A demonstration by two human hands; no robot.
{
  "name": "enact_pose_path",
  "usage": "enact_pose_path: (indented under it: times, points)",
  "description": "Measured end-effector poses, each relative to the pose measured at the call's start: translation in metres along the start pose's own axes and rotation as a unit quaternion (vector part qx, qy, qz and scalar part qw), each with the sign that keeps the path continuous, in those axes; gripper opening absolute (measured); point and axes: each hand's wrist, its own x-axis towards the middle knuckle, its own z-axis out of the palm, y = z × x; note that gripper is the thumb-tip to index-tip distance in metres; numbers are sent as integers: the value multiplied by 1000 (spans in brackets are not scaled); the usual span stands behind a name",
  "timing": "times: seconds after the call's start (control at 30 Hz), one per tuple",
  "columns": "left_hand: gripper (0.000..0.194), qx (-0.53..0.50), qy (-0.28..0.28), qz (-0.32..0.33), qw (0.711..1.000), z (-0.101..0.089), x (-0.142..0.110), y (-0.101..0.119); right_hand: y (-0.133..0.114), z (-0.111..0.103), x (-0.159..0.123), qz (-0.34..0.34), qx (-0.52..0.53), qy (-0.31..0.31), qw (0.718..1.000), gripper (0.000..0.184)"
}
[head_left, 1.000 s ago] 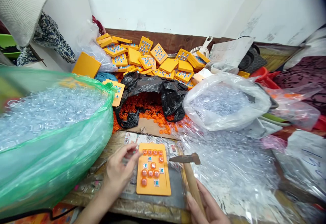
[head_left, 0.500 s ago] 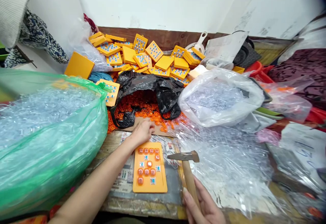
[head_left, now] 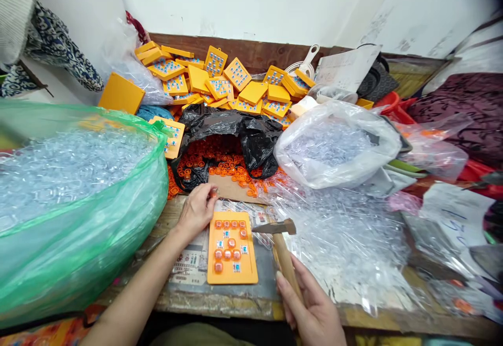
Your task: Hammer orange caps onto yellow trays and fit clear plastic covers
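An orange plastic board (head_left: 231, 249) with several round orange caps and small blue squares pressed into it lies flat on the worktable in front of me. My left hand (head_left: 196, 211) hovers at the board's upper left corner, fingers pinched on a small orange cap. My right hand (head_left: 312, 309) grips the wooden handle of a small hammer (head_left: 280, 238), whose metal head rests just right of the board. Loose orange caps (head_left: 226, 170) spill from a black bag (head_left: 236, 136) behind the board.
A big green bag of clear plastic pieces (head_left: 78, 194) fills the left. A white bag of clear pieces (head_left: 338, 149) and loose clear pieces (head_left: 346, 241) lie right. A heap of orange boards (head_left: 231, 86) sits against the back wall.
My left hand reached forward to the loose orange caps, then drew back to the board's corner with a cap pinched. The hammer stayed beside the board.
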Motion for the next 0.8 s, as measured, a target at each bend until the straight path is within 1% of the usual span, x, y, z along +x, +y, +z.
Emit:
enact_pose_path:
  times: [0.07, 0.13, 0.2, 0.27, 0.33, 0.4, 0.5, 0.57, 0.63, 0.7, 0.77, 0.8]
  points:
    - [30, 2, 31, -3, 1000, -3, 1, -1, -3, 1, 2, 8, -6, 4, 1000, 60]
    - [32, -4, 54, 7, 998, -6, -4, 3, -6, 1, 6, 1, -16, 6, 1000, 60]
    - [30, -19, 64, 13, 998, -8, -14, 9, -8, 3, 14, -30, -33, -4, 999, 59]
    - [27, -36, 45, 1, 998, -6, -24, 14, -12, 8, 26, -87, -74, -35, 993, 57]
    - [26, -43, 12, -13, 999, -2, -33, 17, -16, 19, 41, -151, -139, -73, 976, 56]
    - [27, -47, -15, -22, 999, 3, -38, 20, -21, 33, 58, -199, -194, -91, 956, 56]
    - [31, -58, -30, -45, 997, 7, -41, 24, -26, 52, 77, -256, -232, -84, 935, 51]
    - [34, -70, -35, -66, 995, 6, -41, 25, -28, 59, 81, -299, -259, -80, 915, 46]
    - [37, -80, -41, -82, 993, 4, -42, 25, -32, 60, 81, -336, -292, -85, 891, 43]
    - [40, -86, -46, -94, 991, 2, -44, 24, -44, 55, 81, -367, -330, -94, 865, 40]
    - [42, -87, -46, -109, 989, 2, -46, 21, -66, 45, 91, -389, -371, -85, 839, 36]
    - [43, -86, -45, -117, 988, 2, -47, 20, -80, 38, 101, -395, -392, -67, 828, 35]
